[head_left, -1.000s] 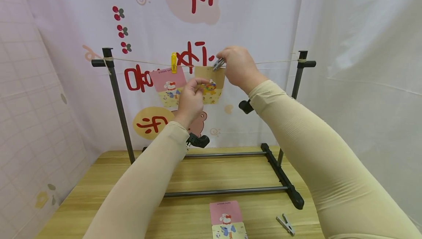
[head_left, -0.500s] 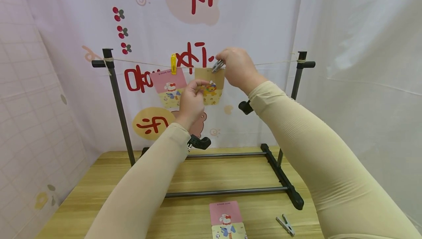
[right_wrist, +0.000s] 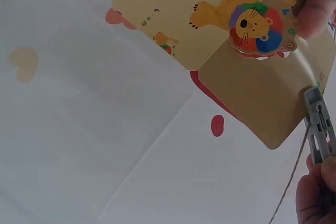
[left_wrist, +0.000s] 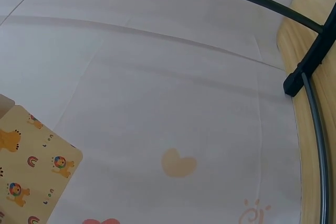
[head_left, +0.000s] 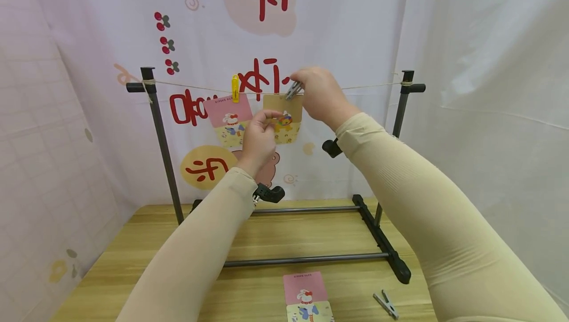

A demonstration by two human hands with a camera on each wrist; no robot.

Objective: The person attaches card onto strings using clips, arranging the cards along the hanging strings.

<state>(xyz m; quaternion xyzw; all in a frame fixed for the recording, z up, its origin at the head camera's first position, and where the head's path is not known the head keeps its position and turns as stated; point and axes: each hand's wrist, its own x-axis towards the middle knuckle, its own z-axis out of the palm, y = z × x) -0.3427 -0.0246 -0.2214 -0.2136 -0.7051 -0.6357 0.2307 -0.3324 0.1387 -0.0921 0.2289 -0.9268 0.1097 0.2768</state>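
Observation:
My left hand (head_left: 259,139) pinches a tan and yellow lion card (head_left: 274,105) between thumb and fingertips, at its left side. The card's top edge lies right at the string (head_left: 191,86). My right hand (head_left: 323,96) pinches a grey clothespin (right_wrist: 317,116), its jaws at the card's top edge beside the string in the right wrist view. Just left of it, a yellow clothespin (head_left: 235,90) holds a pink and yellow rabbit card (head_left: 221,119) on the string. My left hand covers part of that card. In the left wrist view only the lion card's lower part (left_wrist: 39,166) shows.
The string runs between two dark upright posts (head_left: 163,149) of a rack on a wooden table (head_left: 311,235). Another rabbit card (head_left: 305,287) and a second grey clothespin (head_left: 386,304) lie in front of the rack. A printed white cloth (head_left: 355,25) hangs behind.
The head view has shifted slightly, so the scene sits a little lower. Both hands, the lion card and the grey clothespin keep their places at the string.

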